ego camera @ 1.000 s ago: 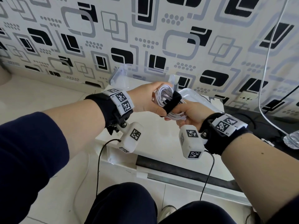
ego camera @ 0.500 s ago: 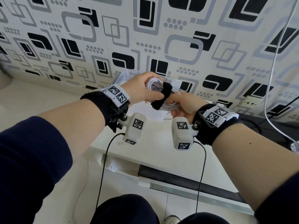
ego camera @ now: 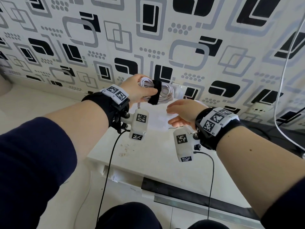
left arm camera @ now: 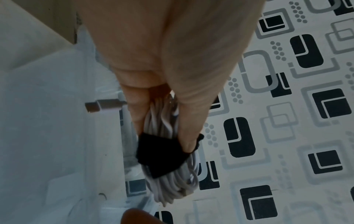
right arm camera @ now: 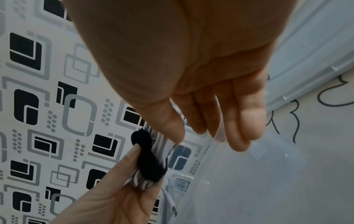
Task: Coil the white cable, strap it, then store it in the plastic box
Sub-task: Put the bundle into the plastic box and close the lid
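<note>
Left hand (ego camera: 137, 90) raised at 11 o'clock, thumb and fingers pinching; right hand (ego camera: 182, 113) at 1 o'clock, fingers extended, relaxed.

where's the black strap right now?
Head view: the black strap is wrapped around the coiled white cable, pinched in the left hand up in front of the wall, just above-left of the open right hand.

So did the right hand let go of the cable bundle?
Yes. The right hand dropped open below the cable bundle, nearer the white table; only the left hand holds it.

Patterned wallpaper (ego camera: 181, 47); white table (ego camera: 148, 159); wall socket (ego camera: 259, 109); hanging white cord (ego camera: 280, 80)
</note>
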